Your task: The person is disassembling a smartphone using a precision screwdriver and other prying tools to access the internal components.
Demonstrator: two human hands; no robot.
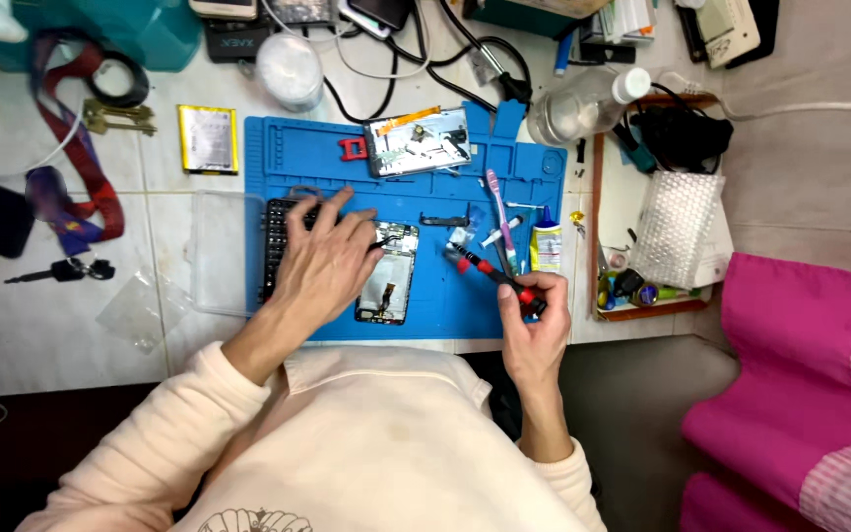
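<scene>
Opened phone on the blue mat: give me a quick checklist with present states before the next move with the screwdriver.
1. Opened phone lies flat on the blue mat: ok.
2. Left hand steadies it: ok; the hand rests on the phone's left edge and partly over the bit tray.
3. Right hand has the red and black screwdriver: ok, held near its rear end.
4. Driver tip on a screw: not ok; the tip is off to the phone's right, over the mat.
5. Right bit fitted: cannot tell, too small.
6. Glue bottle and toothbrush clear of the hand: not ok, both are close by it.
</scene>
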